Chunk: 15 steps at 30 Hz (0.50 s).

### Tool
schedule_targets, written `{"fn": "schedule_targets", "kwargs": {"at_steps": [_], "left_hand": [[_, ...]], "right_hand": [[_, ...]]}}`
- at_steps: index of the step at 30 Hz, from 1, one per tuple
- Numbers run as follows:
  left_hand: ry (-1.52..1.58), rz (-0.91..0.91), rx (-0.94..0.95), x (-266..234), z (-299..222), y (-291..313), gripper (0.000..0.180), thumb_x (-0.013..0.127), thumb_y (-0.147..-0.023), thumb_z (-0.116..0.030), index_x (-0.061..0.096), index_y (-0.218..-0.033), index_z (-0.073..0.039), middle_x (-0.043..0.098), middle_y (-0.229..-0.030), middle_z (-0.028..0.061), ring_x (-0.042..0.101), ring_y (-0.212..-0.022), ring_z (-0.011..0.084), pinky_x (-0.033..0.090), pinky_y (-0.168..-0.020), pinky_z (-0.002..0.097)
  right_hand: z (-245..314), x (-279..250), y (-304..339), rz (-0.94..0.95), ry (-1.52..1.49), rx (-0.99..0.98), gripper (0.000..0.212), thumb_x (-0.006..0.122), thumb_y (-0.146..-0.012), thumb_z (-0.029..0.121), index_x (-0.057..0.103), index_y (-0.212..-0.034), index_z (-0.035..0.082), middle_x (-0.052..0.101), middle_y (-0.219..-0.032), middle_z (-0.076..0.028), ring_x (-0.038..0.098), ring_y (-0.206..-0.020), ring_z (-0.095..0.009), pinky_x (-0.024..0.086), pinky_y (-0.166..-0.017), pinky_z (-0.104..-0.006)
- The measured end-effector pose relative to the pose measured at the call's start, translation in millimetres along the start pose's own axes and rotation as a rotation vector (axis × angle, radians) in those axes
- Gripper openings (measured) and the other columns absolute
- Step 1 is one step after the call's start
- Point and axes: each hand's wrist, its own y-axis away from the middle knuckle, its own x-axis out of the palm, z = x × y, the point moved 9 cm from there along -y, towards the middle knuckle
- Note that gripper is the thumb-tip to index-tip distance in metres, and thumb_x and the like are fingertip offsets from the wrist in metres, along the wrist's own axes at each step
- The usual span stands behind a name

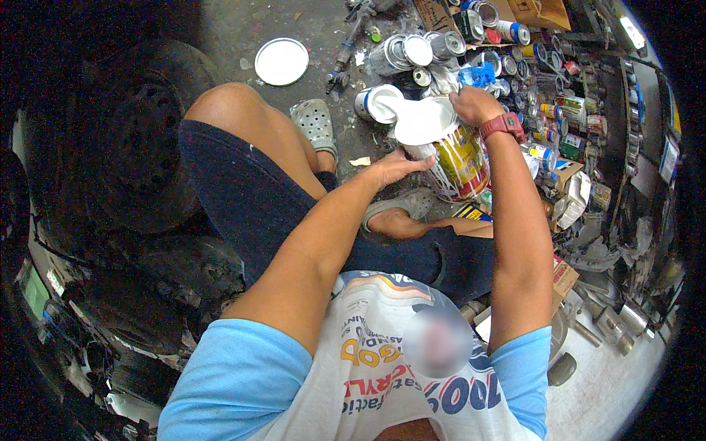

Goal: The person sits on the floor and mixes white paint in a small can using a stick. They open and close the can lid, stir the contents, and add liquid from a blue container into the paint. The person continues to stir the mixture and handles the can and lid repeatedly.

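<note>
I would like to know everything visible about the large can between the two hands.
The large can is cylindrical and looks metal, with red and yellow print streaked by white drips. Its top area is white; whether that is all paint, I cannot tell. It appears to lean left, in front of the person, near a grey clog. The left hand touches its left side; the right hand is at the right of its rim, fingertips hidden.

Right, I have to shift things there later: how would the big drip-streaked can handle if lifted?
The can might feel slippery where white drips run down its side, if they're wet. It could be heavy, being bigger than the cans nearby, though its fill is unclear.
</note>
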Motion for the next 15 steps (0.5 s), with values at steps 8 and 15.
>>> {"fn": "schedule_targets", "kwargs": {"at_steps": [8, 15], "left_hand": [[0.019, -0.005, 0.068, 4.8, -12.7, 2.7, 0.136, 0.073, -0.078, -0.090, 0.039, -0.162, 0.011, 0.041, -0.169, 0.0279, 0.037, -0.159, 0.0371, 0.028, -0.131, 0.0443], [-0.034, -0.008, 0.019, 0.6, -14.6, 8.5, 0.132, 0.074, -0.077, -0.089, 0.043, -0.161, 0.008, 0.045, -0.166, 0.0275, 0.042, -0.156, 0.0376, 0.031, -0.129, 0.0447]], "right_hand": [[3.5, -0.8, -3.2, 0.018, 0.031, -0.019, 0.061, 0.050, -0.107, 0.043, 0.076, -0.107, -0.012, 0.072, -0.106, -0.040, 0.072, -0.105, -0.054, 0.054, -0.099, -0.0597], [3.9, -1.8, -2.0, 0.020, 0.030, 0.000, 0.063, 0.050, -0.109, 0.045, 0.076, -0.107, -0.012, 0.072, -0.107, -0.040, 0.072, -0.106, -0.054, 0.054, -0.099, -0.0593]]}}
